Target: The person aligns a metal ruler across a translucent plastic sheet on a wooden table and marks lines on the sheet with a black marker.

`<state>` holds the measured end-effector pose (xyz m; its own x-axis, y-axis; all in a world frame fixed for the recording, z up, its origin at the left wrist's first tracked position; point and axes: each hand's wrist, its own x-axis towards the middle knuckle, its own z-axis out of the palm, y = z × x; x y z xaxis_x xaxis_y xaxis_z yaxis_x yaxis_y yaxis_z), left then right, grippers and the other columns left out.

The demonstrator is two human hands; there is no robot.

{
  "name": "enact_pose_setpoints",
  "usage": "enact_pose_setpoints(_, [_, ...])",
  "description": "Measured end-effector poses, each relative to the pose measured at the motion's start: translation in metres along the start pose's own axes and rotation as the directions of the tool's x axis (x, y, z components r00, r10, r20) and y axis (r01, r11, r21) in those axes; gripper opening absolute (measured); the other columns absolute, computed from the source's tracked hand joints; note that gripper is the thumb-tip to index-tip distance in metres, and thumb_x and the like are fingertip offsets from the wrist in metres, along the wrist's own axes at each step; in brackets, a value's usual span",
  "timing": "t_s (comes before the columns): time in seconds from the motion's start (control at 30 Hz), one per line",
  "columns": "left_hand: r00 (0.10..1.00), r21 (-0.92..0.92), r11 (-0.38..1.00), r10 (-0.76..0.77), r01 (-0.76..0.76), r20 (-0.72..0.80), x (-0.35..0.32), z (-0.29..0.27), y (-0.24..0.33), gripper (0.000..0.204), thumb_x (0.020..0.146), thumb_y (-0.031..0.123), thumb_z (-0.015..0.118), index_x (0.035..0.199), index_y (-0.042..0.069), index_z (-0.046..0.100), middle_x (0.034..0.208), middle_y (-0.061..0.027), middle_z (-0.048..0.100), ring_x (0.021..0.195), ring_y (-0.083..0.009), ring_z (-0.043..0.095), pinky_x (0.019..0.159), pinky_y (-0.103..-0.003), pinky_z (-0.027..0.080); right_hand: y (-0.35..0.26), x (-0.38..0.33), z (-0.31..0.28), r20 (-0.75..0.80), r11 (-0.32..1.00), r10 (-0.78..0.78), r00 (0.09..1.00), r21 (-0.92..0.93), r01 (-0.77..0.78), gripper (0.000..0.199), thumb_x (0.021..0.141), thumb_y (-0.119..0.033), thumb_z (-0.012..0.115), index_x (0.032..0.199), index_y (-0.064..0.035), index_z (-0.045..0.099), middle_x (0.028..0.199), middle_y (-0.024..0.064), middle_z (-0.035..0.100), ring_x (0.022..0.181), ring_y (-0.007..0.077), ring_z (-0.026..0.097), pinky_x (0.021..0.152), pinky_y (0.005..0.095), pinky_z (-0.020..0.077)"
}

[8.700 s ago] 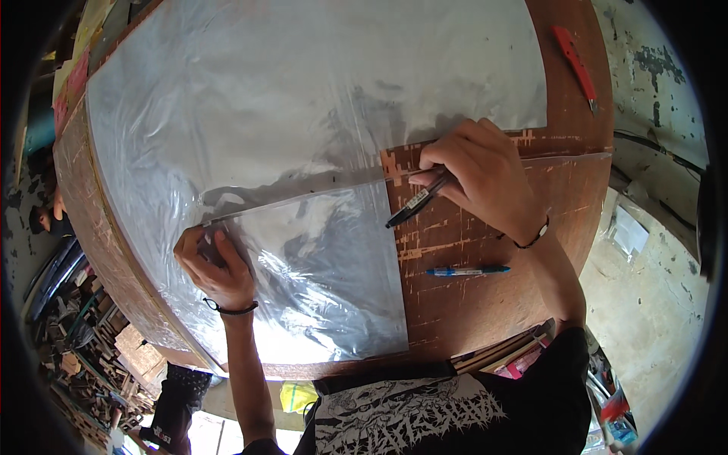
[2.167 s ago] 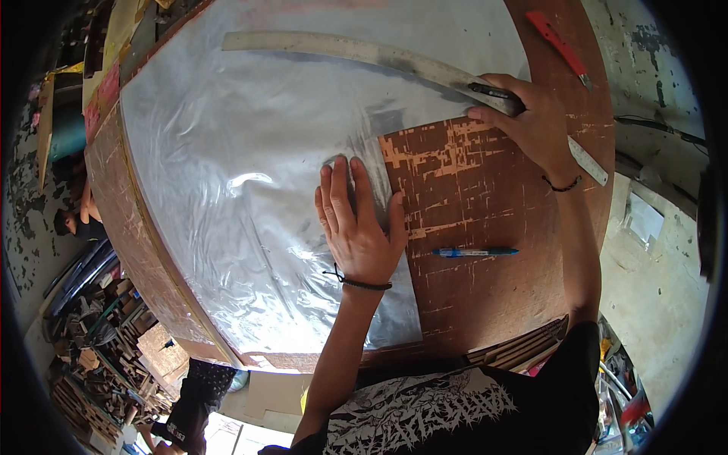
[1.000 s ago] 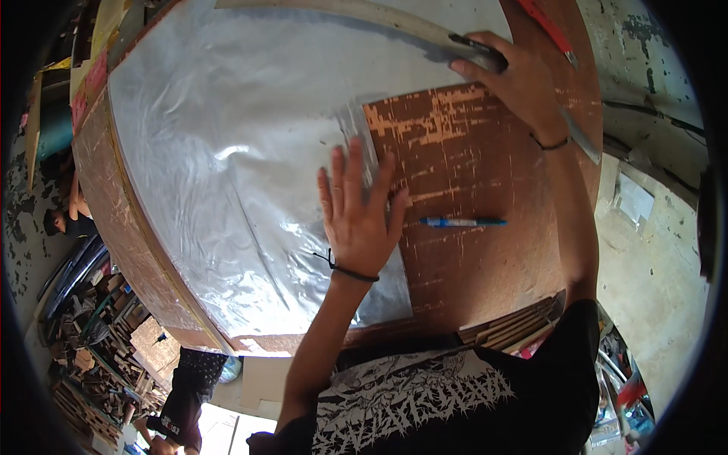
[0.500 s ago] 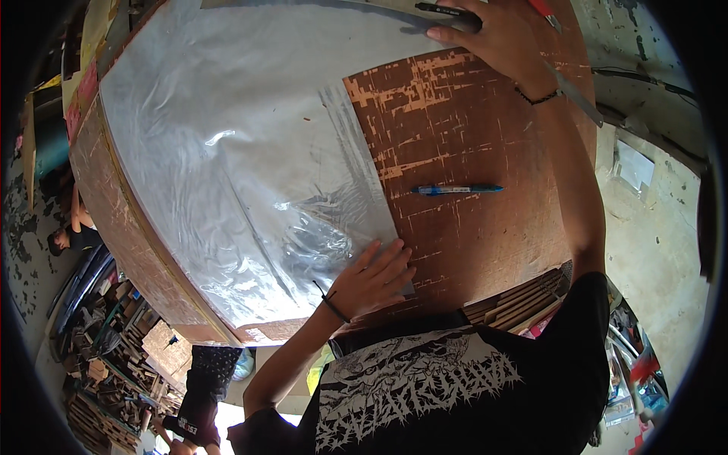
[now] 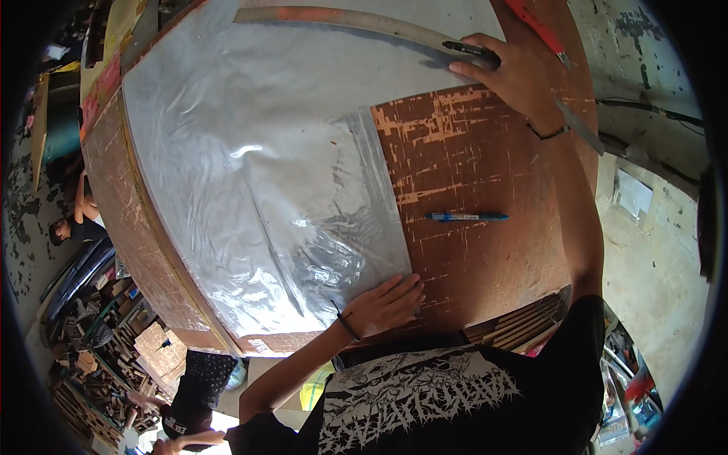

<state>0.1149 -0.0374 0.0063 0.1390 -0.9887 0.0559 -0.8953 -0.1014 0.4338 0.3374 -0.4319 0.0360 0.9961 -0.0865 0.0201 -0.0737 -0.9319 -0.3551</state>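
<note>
A clear plastic sheet (image 5: 205, 152) lies wrinkled and shiny over the left and middle of a brown wooden tabletop (image 5: 500, 167). My left hand (image 5: 383, 305) rests flat on its near right corner, fingers stretched out. At the far right, my right hand (image 5: 523, 80) holds a black pen (image 5: 472, 50) that points left. A long metal ruler (image 5: 326, 15) crosses the far part of the sheet and passes beneath that hand; whether the fingers also grip it is hidden. On the bare wood between my hands lies a blue pen (image 5: 466, 217).
A red-handled tool (image 5: 537, 29) with a metal tip lies at the far right edge. Wood scraps (image 5: 98, 326) are piled at the lower left. One person (image 5: 80, 227) is at the far left, another (image 5: 193, 409) at the bottom left.
The view has shifted, so the table appears lower and more of the ruler shows. My left hand's fingers are closer together on the sheet's corner. My right hand still holds the black pen.
</note>
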Motion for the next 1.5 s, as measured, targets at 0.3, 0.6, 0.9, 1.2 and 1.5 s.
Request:
enact_pose_setpoints(0.3, [0.998, -0.117, 0.992, -0.036, 0.042, 0.050, -0.004, 0.004, 0.007, 0.048, 0.103, 0.038, 0.057, 0.146, 0.017, 0.055, 0.163, -0.0062, 0.043, 0.152, -0.0258, 0.037, 0.128, -0.046, 0.022, -0.003, 0.004, -0.003, 0.027, 1.000, 0.021, 0.999, 0.012, -0.022, 0.060, 0.081, -0.066, 0.077, 0.120, -0.0204, 0.075, 0.071, 0.0061, 0.072, 0.071, 0.0248, 0.073, 0.070, 0.0388, 0.0562])
enact_pose_setpoints(0.6, [0.999, -0.207, 0.978, -0.036, 0.033, -0.009, -0.002, 0.010, 0.010, 0.048, 0.103, 0.033, 0.055, 0.146, 0.011, 0.055, 0.165, -0.0128, 0.038, 0.157, -0.0302, 0.027, 0.131, -0.048, 0.017, -0.005, 0.006, -0.011, 0.028, 1.000, -0.007, 1.000, 0.018, 0.007, 0.058, 0.081, -0.062, 0.079, 0.117, -0.0180, 0.075, 0.079, 0.0081, 0.074, 0.072, 0.0262, 0.072, 0.070, 0.0373, 0.0547])
enact_pose_setpoints(0.9, [0.871, -0.230, 0.921, -0.376, 0.314, -0.316, 0.031, -0.055, -0.032, 0.047, 0.094, 0.021, 0.070, 0.139, 0.010, 0.062, 0.151, -0.0164, 0.054, 0.143, -0.0361, 0.049, 0.121, -0.050, 0.037, -0.027, -0.022, -0.060, -0.058, 0.987, -0.062, 0.996, 0.143, 0.070, 0.049, 0.080, -0.035, 0.089, 0.119, -0.0082, 0.075, 0.090, 0.0068, 0.077, 0.076, 0.0145, 0.071, 0.070, 0.0297, 0.0542])
enact_pose_setpoints(1.2, [-0.130, -0.573, 0.369, -0.749, 0.732, -0.649, 0.006, -0.106, -0.123, 0.033, 0.091, -0.003, 0.061, 0.124, -0.006, 0.058, 0.122, -0.0256, 0.060, 0.111, -0.0422, 0.059, 0.095, -0.048, 0.048, -0.027, -0.046, -0.029, 0.070, 0.860, -0.441, 0.895, 0.318, 0.399, 0.054, 0.065, -0.021, 0.095, 0.115, -0.0092, 0.077, 0.083, 0.0067, 0.072, 0.057, 0.0141, 0.055, 0.056, 0.0307, 0.0456])
enact_pose_setpoints(1.5, [-0.110, -0.453, 0.305, -0.718, 0.838, -0.687, 0.000, -0.084, -0.160, 0.046, 0.097, 0.018, 0.070, 0.135, -0.004, 0.056, 0.127, -0.0238, 0.057, 0.116, -0.0408, 0.058, 0.098, -0.050, 0.047, -0.024, -0.039, -0.006, 0.147, 0.853, -0.499, 0.854, 0.258, 0.454, 0.051, 0.066, -0.027, 0.094, 0.112, -0.0108, 0.078, 0.075, 0.0072, 0.069, 0.058, 0.0186, 0.059, 0.056, 0.0317, 0.0456])
